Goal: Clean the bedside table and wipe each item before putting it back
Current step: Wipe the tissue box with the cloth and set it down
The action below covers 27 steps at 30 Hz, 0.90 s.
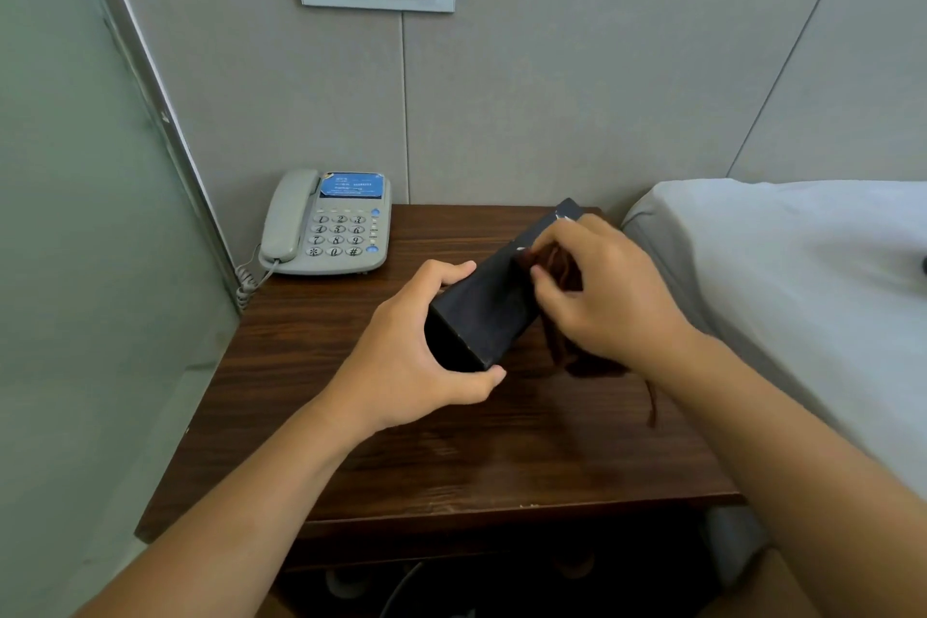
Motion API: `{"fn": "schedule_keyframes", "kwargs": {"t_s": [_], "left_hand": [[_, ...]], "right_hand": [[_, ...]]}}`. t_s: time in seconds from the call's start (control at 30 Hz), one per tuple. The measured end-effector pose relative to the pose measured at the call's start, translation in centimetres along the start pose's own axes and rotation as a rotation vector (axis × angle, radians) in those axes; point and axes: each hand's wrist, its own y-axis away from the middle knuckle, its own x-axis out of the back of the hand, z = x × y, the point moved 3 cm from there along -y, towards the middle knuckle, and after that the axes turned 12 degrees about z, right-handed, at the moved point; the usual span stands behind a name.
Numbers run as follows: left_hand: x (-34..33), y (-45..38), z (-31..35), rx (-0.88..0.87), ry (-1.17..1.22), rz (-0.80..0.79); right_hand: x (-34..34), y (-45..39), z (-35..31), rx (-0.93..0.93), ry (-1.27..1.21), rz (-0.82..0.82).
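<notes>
Phone [328, 223] keypad (0–9, *, #) legible — left hand [406, 356] grips box [494, 301].

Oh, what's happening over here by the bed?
A person is cleaning a bedside table. Their left hand holds a dark box above the tabletop, while the right hand rubs a dark reddish-brown cloth over its top. A grey telephone sits at the table's back left corner.
</notes>
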Motion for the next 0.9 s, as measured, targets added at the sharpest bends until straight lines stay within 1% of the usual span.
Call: {"fn": "schedule_keyframes", "kwargs": {"t_s": [0.03,0.07,0.13,0.23,0.3,0.4,0.57,0.67,0.77,0.9], "left_hand": [[0.0,0.0,0.0,0.01,-0.006,-0.006],[0.0,-0.1,0.0,0.018,-0.008,-0.011],[0.0,-0.2,0.1,0.032,-0.002,-0.014],[0.2,-0.3,-0.1,0.054,0.033,-0.004],[0.4,-0.2,0.0,0.041,0.017,-0.004],[0.5,-0.2,0.2,0.038,-0.014,0.002],[0.9,-0.5,1.1,0.037,-0.089,-0.078],[1.2,-1.7,2.4,0.026,-0.131,-0.155],[0.7,-2.5,3.0,0.059,-0.125,-0.239],[0.3,-2.2,2.7,0.042,-0.148,-0.234]], "right_hand": [[-0.1,-0.5,0.8,-0.061,0.016,0.009],[-0.2,-0.7,0.9,-0.078,0.032,0.015],[-0.4,0.1,-0.6,-0.011,0.058,0.009],[-0.3,2.3,-3.7,0.096,-0.025,-0.071],[-0.1,2.8,-3.5,0.098,-0.06,-0.119],[0.2,2.9,-2.2,0.034,-0.112,-0.156],[-0.2,3.3,-2.9,0.021,-0.086,-0.062],[-0.2,3.3,-3.0,0.022,-0.072,-0.059],[0.3,3.4,-3.0,0.04,-0.065,-0.056],[0.5,2.7,-1.6,0.008,-0.05,-0.042]]}}
